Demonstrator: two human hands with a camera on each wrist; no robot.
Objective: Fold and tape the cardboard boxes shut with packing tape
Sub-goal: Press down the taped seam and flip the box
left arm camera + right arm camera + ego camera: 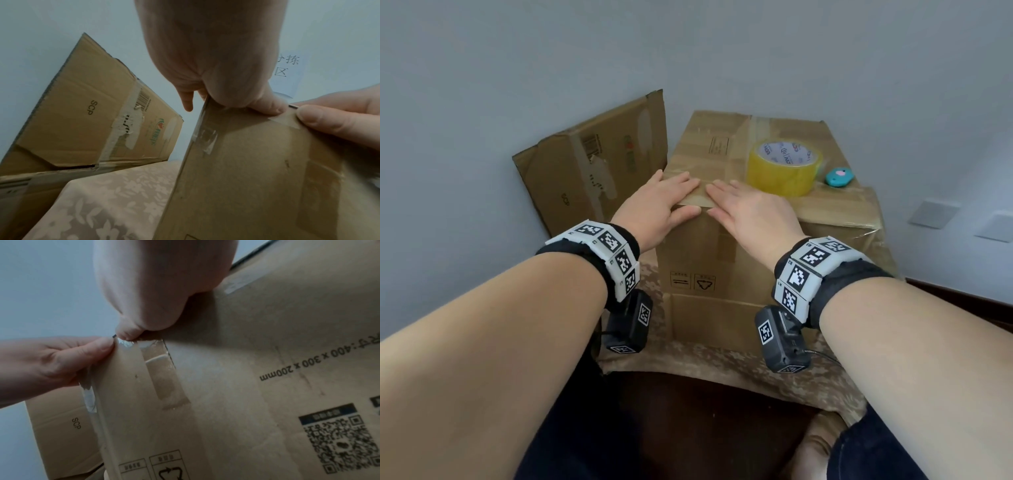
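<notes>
hands flat: the left hand [662,202] and right hand [748,209] press straight fingers on the box [722,240] top's near edge, thumbs down its front over a tape strip [164,379]. stiff, probably light cardboard; better held by its edges. tape roll [784,168] sits just beyond.

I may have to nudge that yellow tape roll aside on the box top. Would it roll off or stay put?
The tape roll lies flat on its side face on the box, so it would probably slide, not roll. It looks thick and nearly full, so likely fairly heavy. Pushed right, it might knock the small teal object.
</notes>
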